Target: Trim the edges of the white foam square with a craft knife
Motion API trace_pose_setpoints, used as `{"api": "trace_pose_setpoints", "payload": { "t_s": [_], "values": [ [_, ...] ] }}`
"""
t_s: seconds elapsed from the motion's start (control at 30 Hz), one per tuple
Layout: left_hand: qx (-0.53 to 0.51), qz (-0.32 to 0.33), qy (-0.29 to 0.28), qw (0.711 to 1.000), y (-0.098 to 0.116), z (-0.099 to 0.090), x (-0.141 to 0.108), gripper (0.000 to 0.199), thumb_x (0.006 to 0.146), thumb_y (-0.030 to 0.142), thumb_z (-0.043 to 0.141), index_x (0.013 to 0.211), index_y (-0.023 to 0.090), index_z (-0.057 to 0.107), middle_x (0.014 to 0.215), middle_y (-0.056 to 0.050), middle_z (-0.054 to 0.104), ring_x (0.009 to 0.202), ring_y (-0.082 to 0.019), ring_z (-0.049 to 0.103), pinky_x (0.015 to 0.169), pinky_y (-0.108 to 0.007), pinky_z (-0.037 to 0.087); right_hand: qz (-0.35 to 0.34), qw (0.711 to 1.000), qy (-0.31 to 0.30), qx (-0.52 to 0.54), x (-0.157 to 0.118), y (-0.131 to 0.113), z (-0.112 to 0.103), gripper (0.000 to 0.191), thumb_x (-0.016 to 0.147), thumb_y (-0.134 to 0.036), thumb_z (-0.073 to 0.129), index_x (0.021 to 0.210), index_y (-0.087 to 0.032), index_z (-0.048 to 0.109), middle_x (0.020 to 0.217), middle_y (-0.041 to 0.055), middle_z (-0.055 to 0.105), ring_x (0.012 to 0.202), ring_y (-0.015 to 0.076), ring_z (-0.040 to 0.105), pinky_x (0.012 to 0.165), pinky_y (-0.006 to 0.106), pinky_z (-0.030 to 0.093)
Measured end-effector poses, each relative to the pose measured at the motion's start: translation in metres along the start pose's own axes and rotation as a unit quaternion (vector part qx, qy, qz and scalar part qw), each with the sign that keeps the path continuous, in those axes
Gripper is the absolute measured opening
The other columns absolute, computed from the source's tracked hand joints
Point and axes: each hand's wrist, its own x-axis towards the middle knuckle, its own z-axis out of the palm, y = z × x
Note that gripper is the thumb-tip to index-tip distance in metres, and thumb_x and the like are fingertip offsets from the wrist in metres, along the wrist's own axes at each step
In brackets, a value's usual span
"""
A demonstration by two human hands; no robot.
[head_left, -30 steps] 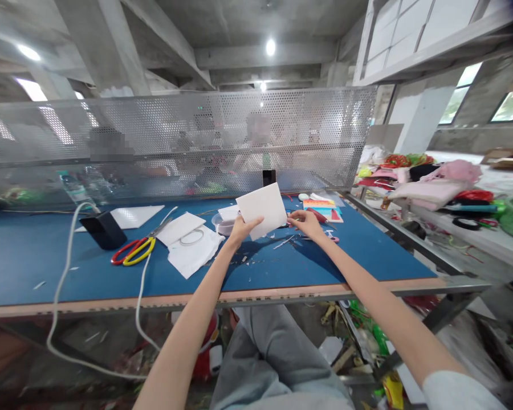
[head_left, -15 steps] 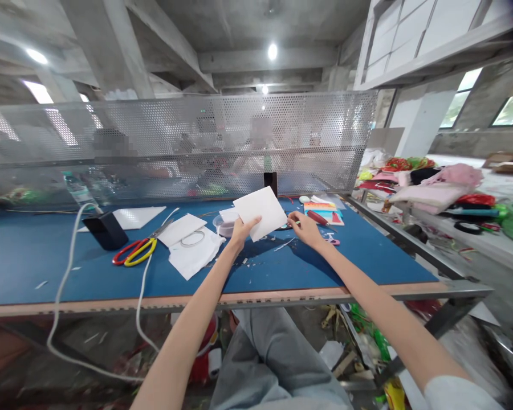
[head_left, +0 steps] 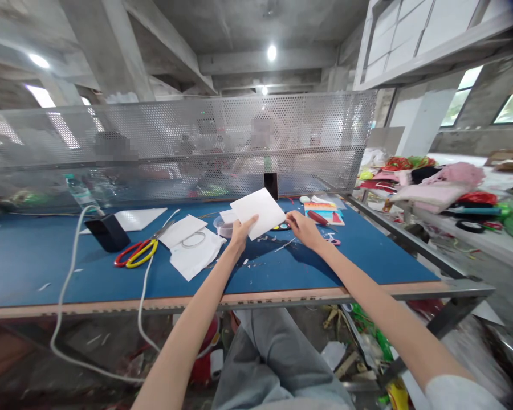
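Note:
My left hand [head_left: 240,232] grips a square piece of folded white paper [head_left: 259,210] by its lower left side, thumb on top, above the blue table. At the paper's right corner, my right hand [head_left: 301,226] has its fingertips pinched together against the edge. Partly under the paper lies a dark palette with coloured dots [head_left: 282,226]. A small clear plastic tub [head_left: 223,229] stands just left of my left hand. Farther left, white sheets [head_left: 192,256] carry a thin pale ring [head_left: 194,239]. Scissors with red and yellow handles [head_left: 141,253] lie beside them.
A black box [head_left: 106,232] with a white cable [head_left: 62,296] stands on the left. At right lie a red-handled tool [head_left: 317,217], a colourful packet [head_left: 331,210] and pink scissors [head_left: 333,241]. A phone [head_left: 271,185] stands upright before the perforated metal screen [head_left: 316,142].
The paper has shifted slightly left and tilted flatter, showing more of the palette beneath. My right fingertips have moved slightly left and up, to the paper's corner.

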Motion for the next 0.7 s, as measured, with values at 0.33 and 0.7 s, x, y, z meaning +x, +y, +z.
{"api": "trace_pose_setpoints", "payload": {
  "t_s": [0.33, 0.7],
  "values": [
    [-0.026, -0.030, -0.013, 0.999, 0.011, 0.001, -0.005, 0.041, 0.066, 0.020, 0.081, 0.105, 0.013, 0.069, 0.114, -0.012, 0.069, 0.100, -0.026, 0.067, 0.085, -0.033, 0.057, 0.058, 0.987, 0.049, 0.145, 0.000, -0.003, -0.001, 0.034, 0.085, -0.046, 0.063, 0.106, -0.021, 0.053, 0.098, 0.0071, 0.067, 0.086, 0.0209, 0.067, 0.076, 0.032, 0.053],
    [-0.005, -0.050, -0.029, 0.998, 0.015, 0.002, -0.006, 0.036, 0.070, 0.018, 0.078, 0.105, 0.013, 0.069, 0.116, -0.012, 0.068, 0.101, -0.025, 0.067, 0.085, -0.033, 0.057, -0.011, 0.992, 0.110, 0.055, 0.001, -0.011, -0.011, 0.028, 0.093, -0.043, 0.054, 0.093, -0.021, 0.073, 0.088, 0.0060, 0.065, 0.077, 0.0185, 0.062, 0.072, 0.031, 0.051]
  ]
}}
